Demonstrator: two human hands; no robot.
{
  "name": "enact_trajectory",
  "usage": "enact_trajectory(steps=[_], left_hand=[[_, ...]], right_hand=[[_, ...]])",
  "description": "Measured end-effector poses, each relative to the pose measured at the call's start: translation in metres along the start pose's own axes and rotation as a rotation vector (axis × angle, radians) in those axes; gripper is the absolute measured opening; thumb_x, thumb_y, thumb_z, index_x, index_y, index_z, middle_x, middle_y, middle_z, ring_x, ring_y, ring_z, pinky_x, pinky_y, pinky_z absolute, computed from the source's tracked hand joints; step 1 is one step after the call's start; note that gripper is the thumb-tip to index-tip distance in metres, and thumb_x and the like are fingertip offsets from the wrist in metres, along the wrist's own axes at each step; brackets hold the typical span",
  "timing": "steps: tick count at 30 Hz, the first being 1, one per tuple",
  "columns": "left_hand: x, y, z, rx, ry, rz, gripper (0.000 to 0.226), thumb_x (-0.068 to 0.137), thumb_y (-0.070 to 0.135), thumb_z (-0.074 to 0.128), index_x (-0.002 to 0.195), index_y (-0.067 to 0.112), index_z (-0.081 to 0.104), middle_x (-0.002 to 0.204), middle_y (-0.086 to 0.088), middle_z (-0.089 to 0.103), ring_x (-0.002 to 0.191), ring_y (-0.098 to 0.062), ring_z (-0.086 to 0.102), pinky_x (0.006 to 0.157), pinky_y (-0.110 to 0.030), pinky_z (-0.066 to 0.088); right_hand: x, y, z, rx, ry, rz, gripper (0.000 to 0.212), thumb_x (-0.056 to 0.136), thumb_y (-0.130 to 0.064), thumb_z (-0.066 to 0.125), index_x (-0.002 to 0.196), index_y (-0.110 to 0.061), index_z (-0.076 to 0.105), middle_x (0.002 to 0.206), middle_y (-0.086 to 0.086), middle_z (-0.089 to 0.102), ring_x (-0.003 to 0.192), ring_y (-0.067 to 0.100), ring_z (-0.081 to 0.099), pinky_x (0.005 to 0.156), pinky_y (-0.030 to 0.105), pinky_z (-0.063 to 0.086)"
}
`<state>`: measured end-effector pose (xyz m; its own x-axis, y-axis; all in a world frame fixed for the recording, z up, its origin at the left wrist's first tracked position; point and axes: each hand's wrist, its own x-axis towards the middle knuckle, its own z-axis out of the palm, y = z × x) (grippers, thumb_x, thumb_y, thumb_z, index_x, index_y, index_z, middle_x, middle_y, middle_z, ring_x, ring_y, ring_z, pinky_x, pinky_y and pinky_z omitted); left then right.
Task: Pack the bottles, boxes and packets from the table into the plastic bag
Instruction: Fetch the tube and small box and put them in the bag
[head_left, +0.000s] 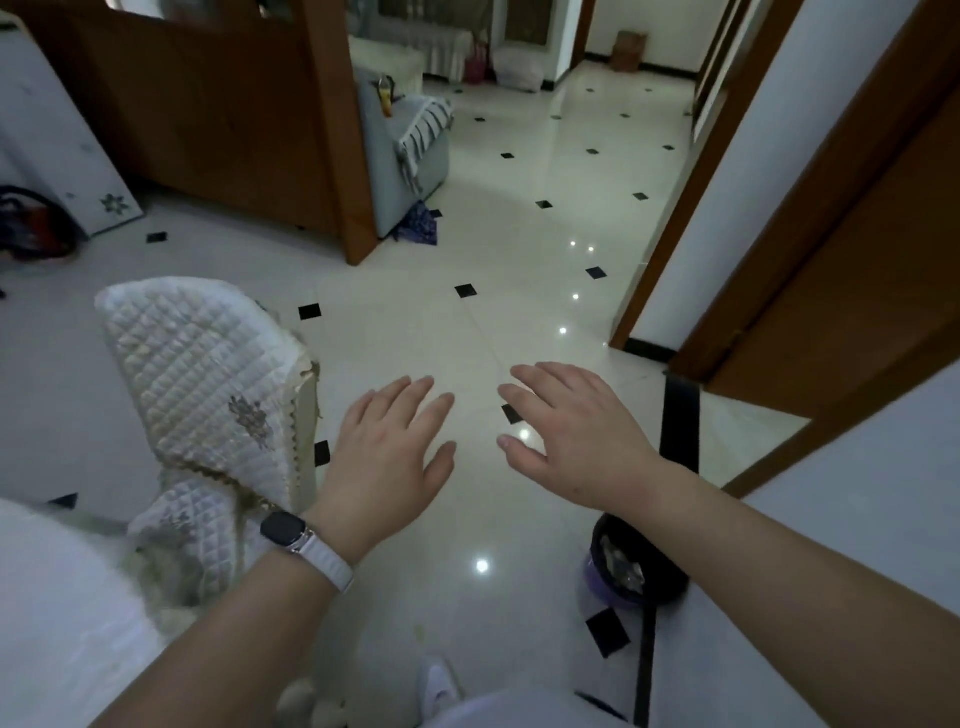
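Far left there was a white quilted chair cover (208, 374) draped over a chair back. Just right of it the person's left hand (387, 452), with a black smartwatch on a white band (283, 527) at the wrist, was held flat, fingers spread, holding nothing. The right hand (566, 431) hung beside it, same deal, over the glossy cream floor with black diamond tiles (519, 234). A dark round bin (623, 571) peeked out under the right forearm, with a brown wooden door (831, 291) far right. Couldn't tell where the plastic bag was.
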<state>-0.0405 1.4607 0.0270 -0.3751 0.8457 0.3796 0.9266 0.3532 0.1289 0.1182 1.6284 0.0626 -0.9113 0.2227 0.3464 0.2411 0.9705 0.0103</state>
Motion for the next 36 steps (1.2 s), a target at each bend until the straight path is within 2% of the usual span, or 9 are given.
enact_trajectory(steps=[5,13,18,25,30,36], left_hand=[[0.049,-0.034,0.009,0.019,0.005,-0.013,0.047,0.088,0.037,0.057,0.129,0.015,0.061,0.135,-0.012,0.058,0.126,-0.034,0.051,0.101,-0.05,0.04],[0.138,-0.078,0.057,0.082,-0.083,-0.094,0.047,0.088,0.037,0.056,0.129,0.015,0.06,0.136,-0.012,0.058,0.127,-0.035,0.051,0.102,-0.052,0.043],[0.217,-0.095,0.081,0.157,-0.145,-0.172,0.049,0.09,0.041,0.046,0.129,0.016,0.06,0.136,-0.011,0.058,0.127,-0.034,0.052,0.102,-0.051,0.042],[0.32,-0.116,0.092,0.234,-0.126,-0.277,0.049,0.089,0.04,0.05,0.131,0.016,0.058,0.138,-0.011,0.057,0.128,-0.034,0.051,0.104,-0.052,0.042],[0.337,-0.145,0.106,0.262,-0.166,-0.364,0.05,0.091,0.042,0.046,0.132,0.016,0.058,0.139,-0.01,0.056,0.128,-0.032,0.05,0.104,-0.05,0.041],[0.354,-0.213,0.117,0.265,-0.174,-0.495,0.049,0.091,0.041,0.048,0.134,0.018,0.055,0.141,-0.009,0.054,0.131,-0.031,0.047,0.107,-0.05,0.039]], right_hand=[[0.052,0.026,0.03,0.054,-0.015,0.006,0.05,0.09,-0.048,0.049,0.122,-0.012,0.062,0.129,0.009,0.06,0.117,0.031,0.054,0.1,0.044,0.042],[0.147,0.102,0.098,0.117,-0.022,-0.028,0.052,0.088,-0.049,0.046,0.121,-0.013,0.064,0.128,0.009,0.061,0.117,0.031,0.055,0.099,0.044,0.044],[0.225,0.166,0.135,0.189,-0.018,-0.049,0.052,0.088,-0.049,0.045,0.121,-0.013,0.064,0.129,0.009,0.061,0.117,0.031,0.055,0.1,0.044,0.042],[0.335,0.239,0.152,0.242,-0.04,-0.191,0.053,0.089,-0.05,0.044,0.124,-0.013,0.062,0.131,0.009,0.06,0.12,0.032,0.053,0.101,0.045,0.042],[0.396,0.245,0.171,0.291,-0.066,-0.283,0.052,0.09,-0.05,0.045,0.126,-0.015,0.06,0.133,0.008,0.058,0.122,0.031,0.051,0.103,0.045,0.041],[0.474,0.226,0.211,0.296,-0.106,-0.379,0.053,0.089,-0.051,0.044,0.125,-0.016,0.061,0.132,0.007,0.059,0.122,0.03,0.052,0.103,0.043,0.039]])
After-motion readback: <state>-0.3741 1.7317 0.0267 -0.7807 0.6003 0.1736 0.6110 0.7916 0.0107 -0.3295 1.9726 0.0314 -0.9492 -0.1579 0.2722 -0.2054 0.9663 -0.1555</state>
